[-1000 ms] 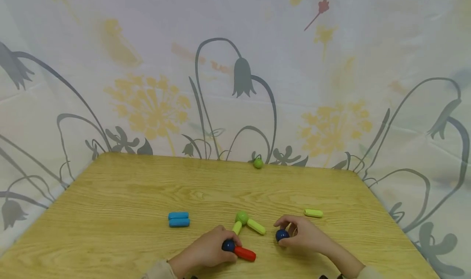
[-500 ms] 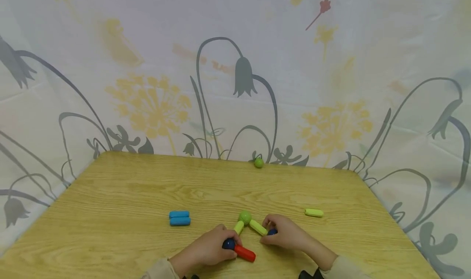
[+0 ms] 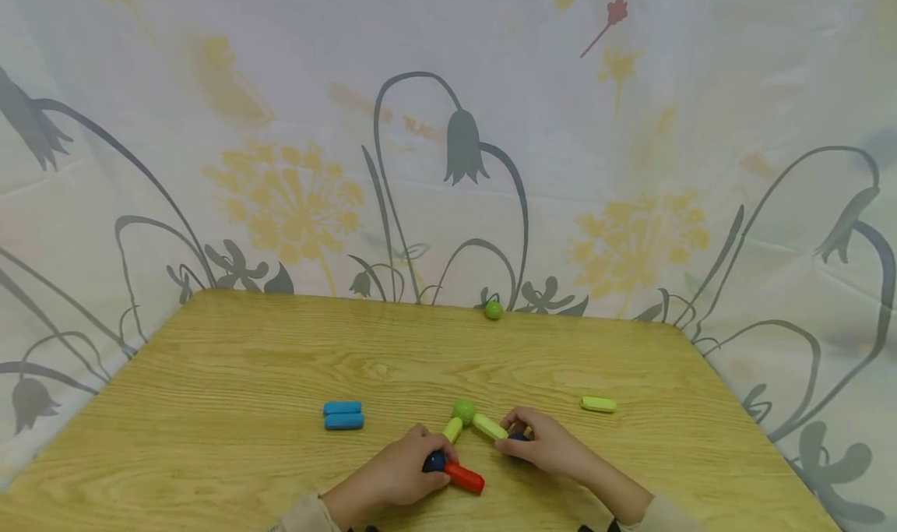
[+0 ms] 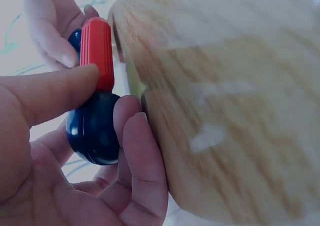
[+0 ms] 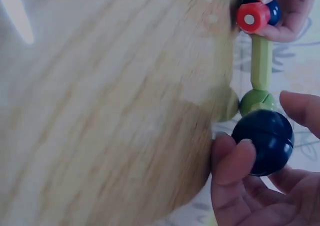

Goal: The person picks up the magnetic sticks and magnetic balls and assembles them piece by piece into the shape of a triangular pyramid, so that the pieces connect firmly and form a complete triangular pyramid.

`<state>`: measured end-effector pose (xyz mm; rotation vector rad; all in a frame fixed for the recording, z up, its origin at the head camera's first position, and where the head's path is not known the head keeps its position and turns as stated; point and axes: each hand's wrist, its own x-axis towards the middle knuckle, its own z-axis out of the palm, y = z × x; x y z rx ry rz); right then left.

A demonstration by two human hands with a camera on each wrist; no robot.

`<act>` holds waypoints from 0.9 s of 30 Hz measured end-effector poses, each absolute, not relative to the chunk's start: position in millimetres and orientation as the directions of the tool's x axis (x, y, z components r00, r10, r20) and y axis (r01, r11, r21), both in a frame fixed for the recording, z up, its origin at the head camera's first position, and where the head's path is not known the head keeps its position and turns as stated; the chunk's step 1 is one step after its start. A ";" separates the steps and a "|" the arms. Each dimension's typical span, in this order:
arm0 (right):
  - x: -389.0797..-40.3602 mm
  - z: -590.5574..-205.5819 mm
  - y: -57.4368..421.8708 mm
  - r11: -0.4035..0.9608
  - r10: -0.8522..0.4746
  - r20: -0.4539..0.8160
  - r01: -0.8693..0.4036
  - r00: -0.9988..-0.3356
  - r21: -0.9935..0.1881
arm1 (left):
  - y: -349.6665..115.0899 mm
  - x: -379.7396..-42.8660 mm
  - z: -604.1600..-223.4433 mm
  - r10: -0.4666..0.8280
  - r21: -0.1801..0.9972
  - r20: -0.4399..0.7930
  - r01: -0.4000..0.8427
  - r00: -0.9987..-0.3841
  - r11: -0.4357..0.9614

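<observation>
My left hand (image 3: pixel 401 470) holds a dark blue ball (image 4: pixel 95 128) with its fingers curled round it, and the thumb lies against a ridged red magnetic rod (image 3: pixel 465 477) that sticks out of the ball. A second dark blue ball (image 5: pixel 263 142) is among the curled fingers of my right hand (image 3: pixel 550 442); in the right wrist view the thumb stands a little off it. Between the hands a light green ball (image 3: pixel 464 412) joins two yellow-green rods (image 3: pixel 489 426) in a V. One rod runs to each blue ball; fingers partly hide both meeting points.
Two blue rods (image 3: pixel 343 415) lie side by side on the wooden table (image 3: pixel 245 361), left of the hands. A loose yellow-green rod (image 3: pixel 598 404) lies to the right. Another green ball (image 3: pixel 494 310) sits at the far edge, by the flower-patterned cloth (image 3: pixel 315 88).
My right hand has moved left with its dark blue ball to the end of the right yellow-green rod. My left hand has stayed nearly still on its ball.
</observation>
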<state>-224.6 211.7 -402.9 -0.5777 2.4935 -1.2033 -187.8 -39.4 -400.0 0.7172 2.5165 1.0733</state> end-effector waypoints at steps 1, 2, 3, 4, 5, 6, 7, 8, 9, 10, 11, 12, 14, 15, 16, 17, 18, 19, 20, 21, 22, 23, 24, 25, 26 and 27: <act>-223.7 -402.8 212.9 0.557 -0.488 -0.106 -0.216 -0.866 -0.802 | -39.5 -187.5 -400.1 0.558 0.735 -0.084 0.327 -0.826 0.594; -222.7 -402.3 214.1 0.548 -0.494 -0.111 -0.210 -0.863 -0.810 | -39.6 -187.3 -400.1 0.559 0.734 -0.080 0.331 -0.825 0.594; -221.8 -401.8 215.3 0.538 -0.499 -0.116 -0.202 -0.859 -0.819 | -39.7 -187.2 -400.2 0.559 0.730 -0.081 0.333 -0.825 0.597; -220.8 -401.4 216.5 0.528 -0.505 -0.120 -0.196 -0.855 -0.826 | -39.9 -187.1 -400.2 0.557 0.726 -0.082 0.333 -0.826 0.602; -219.9 -400.9 217.6 0.521 -0.510 -0.122 -0.192 -0.852 -0.832 | -40.1 -186.9 -400.0 0.554 0.722 -0.086 0.332 -0.828 0.607; -219.0 -400.9 218.8 0.510 -0.515 -0.124 -0.187 -0.848 -0.839 | -40.3 -186.8 -399.8 0.553 0.718 -0.086 0.334 -0.828 0.611; -218.0 -400.7 219.7 0.503 -0.517 -0.130 -0.177 -0.846 -0.846 | -40.4 -186.8 -399.5 0.552 0.714 -0.087 0.335 -0.829 0.615; -217.0 -400.6 220.5 0.497 -0.517 -0.134 -0.169 -0.846 -0.851 | -40.5 -186.8 -399.2 0.548 0.711 -0.090 0.331 -0.832 0.620; -216.0 -400.8 221.1 0.489 -0.518 -0.139 -0.159 -0.844 -0.857 | -40.6 -186.8 -398.7 0.543 0.709 -0.094 0.327 -0.835 0.625; -214.9 -400.9 221.5 0.482 -0.518 -0.149 -0.144 -0.842 -0.864 | -40.6 -186.8 -398.2 0.538 0.709 -0.094 0.323 -0.838 0.627; -213.6 -401.0 221.8 0.471 -0.522 -0.155 -0.132 -0.839 -0.872 | -40.5 -186.7 -397.6 0.535 0.709 -0.094 0.321 -0.840 0.628; -212.3 -401.2 221.6 0.459 -0.525 -0.163 -0.117 -0.835 -0.881 | -40.4 -186.7 -397.2 0.531 0.709 -0.094 0.318 -0.842 0.630; -209.6 -402.0 220.4 0.431 -0.534 -0.176 -0.087 -0.827 -0.898 | -40.5 -186.8 -396.7 0.523 0.711 -0.094 0.311 -0.847 0.630; -208.2 -402.2 219.5 0.414 -0.537 -0.183 -0.068 -0.823 -0.908 | -40.5 -186.9 -396.6 0.520 0.713 -0.093 0.308 -0.849 0.630; -206.8 -402.6 218.7 0.397 -0.541 -0.187 -0.053 -0.820 -0.916 | -40.5 -186.9 -396.7 0.518 0.714 -0.090 0.307 -0.851 0.629; -205.4 -403.1 217.6 0.376 -0.547 -0.188 -0.038 -0.816 -0.926 | -40.5 -186.9 -396.9 0.516 0.715 -0.088 0.307 -0.852 0.629; -204.2 -403.6 216.4 0.359 -0.550 -0.190 -0.025 -0.814 -0.933 | -40.5 -186.9 -397.2 0.515 0.716 -0.086 0.306 -0.853 0.628; -202.9 -404.3 215.4 0.341 -0.554 -0.190 -0.013 -0.811 -0.940 | -40.5 -187.0 -397.5 0.513 0.717 -0.084 0.306 -0.854 0.627; -201.9 -404.6 214.3 0.325 -0.557 -0.190 -0.002 -0.809 -0.946 | -40.4 -187.0 -397.9 0.511 0.717 -0.081 0.306 -0.856 0.626; -201.1 -405.0 213.2 0.314 -0.559 -0.189 0.004 -0.807 -0.949 | -40.2 -187.0 -398.4 0.509 0.716 -0.079 0.307 -0.857 0.628; -200.3 -405.5 212.2 0.305 -0.563 -0.187 0.007 -0.805 -0.952 | -40.0 -187.0 -398.8 0.507 0.713 -0.076 0.308 -0.859 0.630; -199.7 -405.8 211.2 0.298 -0.566 -0.183 0.007 -0.804 -0.954 | -39.8 -187.1 -399.2 0.503 0.707 -0.074 0.311 -0.861 0.635; -199.3 -406.1 210.3 0.296 -0.568 -0.178 0.003 -0.803 -0.955 | -39.6 -187.0 -399.6 0.500 0.700 -0.069 0.315 -0.863 0.641; -199.0 -406.1 209.5 0.293 -0.572 -0.175 -0.001 -0.802 -0.956 | -39.3 -186.9 -399.9 0.496 0.693 -0.066 0.318 -0.866 0.647; -198.8 -406.2 208.7 0.292 -0.575 -0.172 -0.005 -0.800 -0.956 | -39.0 -186.6 -400.1 0.492 0.687 -0.063 0.321 -0.868 0.652; -198.6 -406.2 208.0 0.292 -0.578 -0.167 -0.012 -0.799 -0.956 | -38.7 -186.5 -400.0 0.485 0.682 -0.065 0.317 -0.872 0.659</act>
